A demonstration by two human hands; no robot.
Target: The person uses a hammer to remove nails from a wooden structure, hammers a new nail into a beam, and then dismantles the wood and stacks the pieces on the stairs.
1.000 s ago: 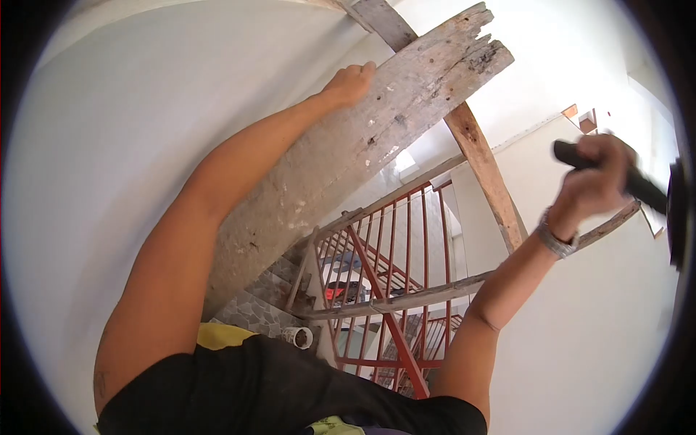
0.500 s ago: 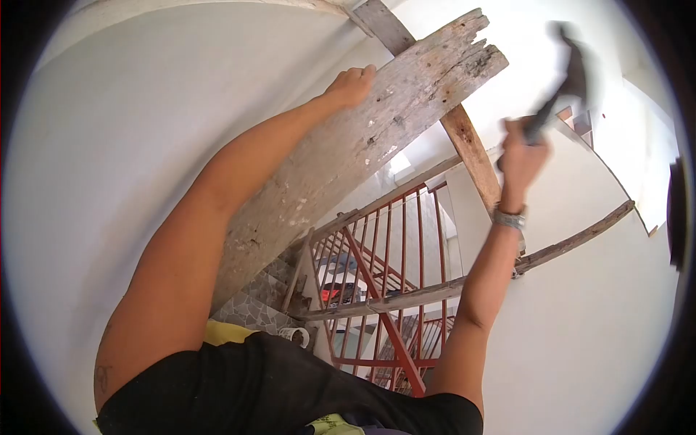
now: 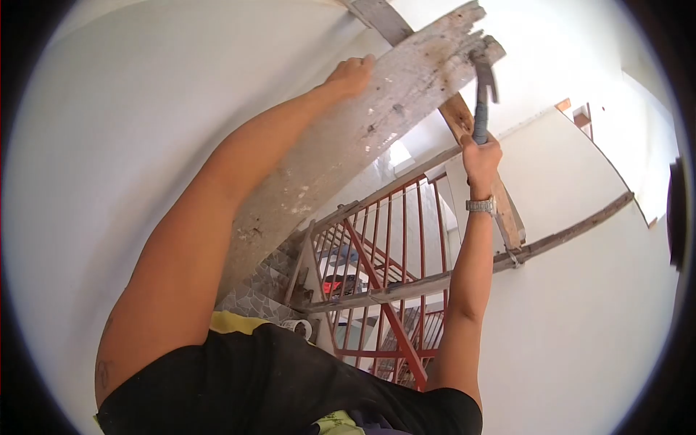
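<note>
A wide, weathered wooden plank (image 3: 326, 159) slants up to the right, its far end split and jagged. My left hand (image 3: 352, 77) is closed over the plank's upper left edge, near the far end. In my right hand (image 3: 481, 165) is a claw hammer (image 3: 481, 109), gripped by its dark handle. The hammer's head overlaps the broken end of the plank, with the claw pointing down to the right. Behind the plank runs a narrower wooden beam (image 3: 455, 110), which crosses it and passes close behind my right hand.
Below are red metal railings (image 3: 404, 232) and a rough wooden pole (image 3: 573, 233) running across in front of a white wall (image 3: 573, 326). Stone-patterned steps (image 3: 264, 293) and a white bucket (image 3: 299, 328) lie low down. Another white wall (image 3: 123, 145) rises on the left.
My right hand has swung the hammer left and its head now overlaps the plank's broken end. My left hand stays on the plank edge.
</note>
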